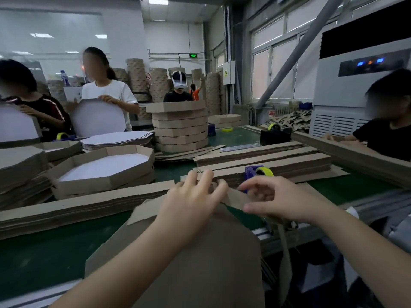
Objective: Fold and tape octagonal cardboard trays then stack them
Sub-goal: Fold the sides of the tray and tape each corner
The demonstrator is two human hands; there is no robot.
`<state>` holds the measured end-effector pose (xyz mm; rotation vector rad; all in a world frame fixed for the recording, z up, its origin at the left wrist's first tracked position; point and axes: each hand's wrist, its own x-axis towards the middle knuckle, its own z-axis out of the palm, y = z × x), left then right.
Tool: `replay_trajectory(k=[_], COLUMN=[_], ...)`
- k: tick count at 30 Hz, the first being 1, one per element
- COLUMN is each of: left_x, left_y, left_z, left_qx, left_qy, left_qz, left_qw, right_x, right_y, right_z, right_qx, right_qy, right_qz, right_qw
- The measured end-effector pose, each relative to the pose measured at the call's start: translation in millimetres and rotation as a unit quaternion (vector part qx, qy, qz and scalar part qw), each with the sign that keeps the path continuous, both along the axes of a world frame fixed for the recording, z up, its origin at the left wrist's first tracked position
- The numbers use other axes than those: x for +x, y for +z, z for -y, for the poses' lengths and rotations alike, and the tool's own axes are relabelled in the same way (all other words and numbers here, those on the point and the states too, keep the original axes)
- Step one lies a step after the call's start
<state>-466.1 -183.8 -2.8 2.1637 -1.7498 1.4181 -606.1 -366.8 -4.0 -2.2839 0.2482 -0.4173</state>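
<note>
A brown octagonal cardboard tray (191,258) lies bottom-up in front of me on the green table (44,258). My left hand (191,201) rests on its far edge, fingers curled over a raised side flap (235,200). My right hand (273,200) hovers beside that flap, fingers loosely curled, thumb near the cardboard; whether it pinches anything is unclear. Just behind my hands stands a blue tape dispenser (255,171) with a yellow roll. Folded trays with white insides (104,165) sit stacked at the left.
A tall stack of finished trays (181,127) stands mid-table. Long cardboard strips (262,160) lie across the table behind the dispenser and at front left (77,207). Flat white blanks (115,138), a black dispenser (275,134), and other workers surround the table.
</note>
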Motion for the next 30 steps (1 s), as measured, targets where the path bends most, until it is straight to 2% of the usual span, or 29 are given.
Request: replay_trajectory(k=[4, 7, 10, 13, 15, 20, 24, 27, 30], left_x=[11, 18, 26, 31, 33, 33, 19, 24, 53], left_y=[-8, -11, -11, -9, -9, -11, -14, -20, -23], left_z=[0, -6, -15, -21, -23, -20, -9, -6, -21], left_qx=[-0.039, -0.048, -0.055, -0.039, -0.02, 0.003, 0.004, 0.008, -0.002], left_qy=[-0.039, -0.069, -0.037, 0.0, 0.006, -0.003, 0.007, -0.022, -0.007], left_qz=[-0.102, -0.236, -0.353, -0.394, -0.39, -0.307, -0.236, -0.241, -0.305], left_qw=[0.993, 0.968, 0.933, 0.918, 0.921, 0.952, 0.972, 0.97, 0.952], right_x=[1, 2, 1, 1, 2, 17, 39, 47, 47], right_y=[-10, -17, -21, -26, -30, -32, -33, -38, -38], right_z=[1, 5, 12, 17, 19, 6, -26, -34, -27], right_qx=[-0.03, -0.028, -0.038, -0.022, 0.001, 0.013, 0.018, 0.01, 0.026], right_qy=[0.017, 0.017, 0.025, 0.04, 0.054, 0.066, 0.064, 0.04, -0.004], right_qz=[-0.016, -0.021, -0.019, -0.044, -0.06, -0.06, 0.02, 0.09, 0.119], right_qw=[0.999, 0.999, 0.999, 0.998, 0.997, 0.996, 0.998, 0.995, 0.993])
